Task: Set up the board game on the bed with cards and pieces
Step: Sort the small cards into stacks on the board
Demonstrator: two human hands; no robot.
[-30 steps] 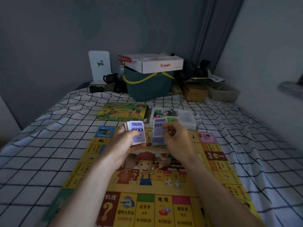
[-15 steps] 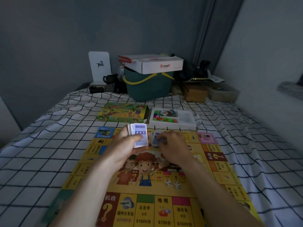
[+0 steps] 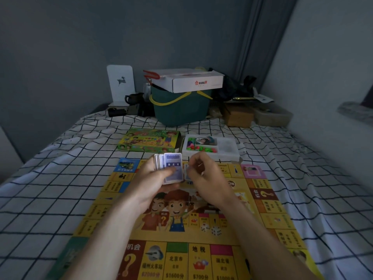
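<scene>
White tray (image 3: 230,149) of coloured pieces (image 3: 201,148)

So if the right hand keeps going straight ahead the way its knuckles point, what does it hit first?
Probably the white tray of pieces just beyond the right hand, at the board's far edge. Depth is unclear.

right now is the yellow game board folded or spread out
Spread out: the yellow game board lies flat on the checked bedsheet, with two white dice resting on it.
</scene>
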